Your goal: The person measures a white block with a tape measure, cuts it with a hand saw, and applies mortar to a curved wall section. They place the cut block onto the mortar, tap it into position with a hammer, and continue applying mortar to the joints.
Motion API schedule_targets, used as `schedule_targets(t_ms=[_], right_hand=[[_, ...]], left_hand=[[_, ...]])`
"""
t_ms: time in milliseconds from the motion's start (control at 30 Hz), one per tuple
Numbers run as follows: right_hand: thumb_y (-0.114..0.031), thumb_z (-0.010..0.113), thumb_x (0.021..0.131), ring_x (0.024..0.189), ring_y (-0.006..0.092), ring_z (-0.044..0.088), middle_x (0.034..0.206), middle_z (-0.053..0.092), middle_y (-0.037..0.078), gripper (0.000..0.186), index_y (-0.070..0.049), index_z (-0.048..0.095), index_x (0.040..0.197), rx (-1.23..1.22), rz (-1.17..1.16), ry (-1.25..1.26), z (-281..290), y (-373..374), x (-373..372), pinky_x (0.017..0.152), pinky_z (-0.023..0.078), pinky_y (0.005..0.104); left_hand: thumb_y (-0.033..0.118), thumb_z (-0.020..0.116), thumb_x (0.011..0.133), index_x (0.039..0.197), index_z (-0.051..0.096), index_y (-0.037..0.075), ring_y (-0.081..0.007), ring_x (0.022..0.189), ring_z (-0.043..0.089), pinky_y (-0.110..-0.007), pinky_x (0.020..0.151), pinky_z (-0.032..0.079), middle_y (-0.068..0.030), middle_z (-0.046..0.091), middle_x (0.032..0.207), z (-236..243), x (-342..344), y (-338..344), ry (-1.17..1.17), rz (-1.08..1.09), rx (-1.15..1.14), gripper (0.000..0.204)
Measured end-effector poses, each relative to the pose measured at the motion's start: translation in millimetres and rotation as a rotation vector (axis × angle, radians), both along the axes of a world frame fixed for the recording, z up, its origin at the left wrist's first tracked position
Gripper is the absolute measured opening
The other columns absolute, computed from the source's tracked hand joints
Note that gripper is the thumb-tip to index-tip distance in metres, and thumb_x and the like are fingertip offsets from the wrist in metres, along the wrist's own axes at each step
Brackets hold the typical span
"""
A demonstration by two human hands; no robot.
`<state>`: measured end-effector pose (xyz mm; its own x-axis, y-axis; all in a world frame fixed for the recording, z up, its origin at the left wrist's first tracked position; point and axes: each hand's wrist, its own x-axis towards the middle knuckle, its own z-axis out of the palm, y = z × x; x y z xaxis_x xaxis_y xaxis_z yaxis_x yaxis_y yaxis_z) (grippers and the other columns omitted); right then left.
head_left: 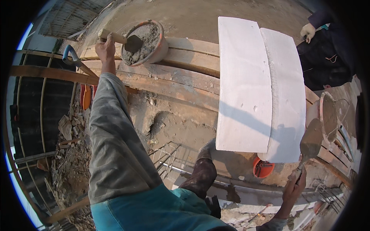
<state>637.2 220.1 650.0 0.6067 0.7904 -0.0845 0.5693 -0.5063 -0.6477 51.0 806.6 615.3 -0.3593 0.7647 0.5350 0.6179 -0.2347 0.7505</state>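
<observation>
My left hand [105, 49] is closed around a thick wooden-handled tool [116, 37]. Its dark rounded end rests over the grey mortar [145, 48] in a pinkish bucket [158, 52]. At the lower right, my right hand [293, 185] grips a pointed trowel [311, 140] by its handle, the mortar-coloured blade aimed away from me. Between the hands, two long white blocks lie side by side, a left block [241, 84] and a right block [287, 92], with a rough seam between them. The trowel blade is just right of the right block.
Wooden planks [173, 82] carry the bucket and blocks. A second mortar bucket [323, 111] stands at right. Below the blocks is an orange bucket [263, 168]. Another person's gloved hand [308, 32] shows at upper right. A blue-handled shovel [71, 56], rubble and wire reinforcement flank me.
</observation>
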Motion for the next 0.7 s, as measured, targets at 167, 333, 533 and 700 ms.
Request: schedule_targets(t_ms=[167, 333, 533, 700], right_hand=[[-0.014, 0.054, 0.097, 0.108, 0.0349, 0.055, 0.115, 0.057, 0.023, 0.04, 0.005, 0.048, 0.132, -0.028, 0.337, -0.419, -41.4, 122.8, 24.8, 0.096, 0.041, 0.0424], [-0.013, 0.057, 0.093, 0.114, 0.0372, 0.052, 0.122, 0.053, 0.023, 0.045, 0.004, 0.046, 0.134, -0.208, 0.395, -0.469, -58.3, 150.7, 16.9, 0.098, 0.041, 0.0457], [-0.01, 0.06, 0.091, 0.124, 0.0397, 0.046, 0.136, 0.044, 0.025, 0.054, 0.003, 0.039, 0.139, -0.173, 0.171, -0.319, -44.9, 90.3, 16.6, 0.106, 0.036, 0.0452], [-0.007, 0.062, 0.088, 0.127, 0.0422, 0.044, 0.137, 0.042, 0.024, 0.057, 0.001, 0.04, 0.139, -0.138, 0.076, -0.439, -55.1, 0.9, 43.0, 0.104, 0.039, 0.0449]], left_hand=[[0.034, 0.071, 0.081, 0.103, 0.07, 0.001, -0.0284, 0.091, 0.068, -0.037, 0.08, 0.05, -0.0175, 0.071, 0.101, -35.4, 51.8, -20.4, 0.041, -0.031, -0.101, 0.039], [0.036, 0.075, 0.079, 0.126, 0.052, -0.009, -0.0348, 0.117, 0.055, -0.037, 0.099, 0.042, -0.0261, 0.052, 0.132, -69.3, -23.5, 0.7, 0.283, 0.013, -0.174, 0.07], [0.033, 0.075, 0.081, 0.116, 0.056, -0.012, -0.0242, 0.094, 0.061, -0.033, 0.088, 0.047, -0.0171, 0.062, 0.106, -93.3, -34.5, 13.2, -0.515, 0.012, -0.203, 0.06], [0.033, 0.064, 0.093, 0.073, 0.055, 0.006, -0.0072, 0.046, 0.035, -0.025, 0.043, 0.027, 0.0037, 0.04, 0.058, -14.5, 19.7, -16.3, -0.543, -0.113, -0.23, 0.035]])
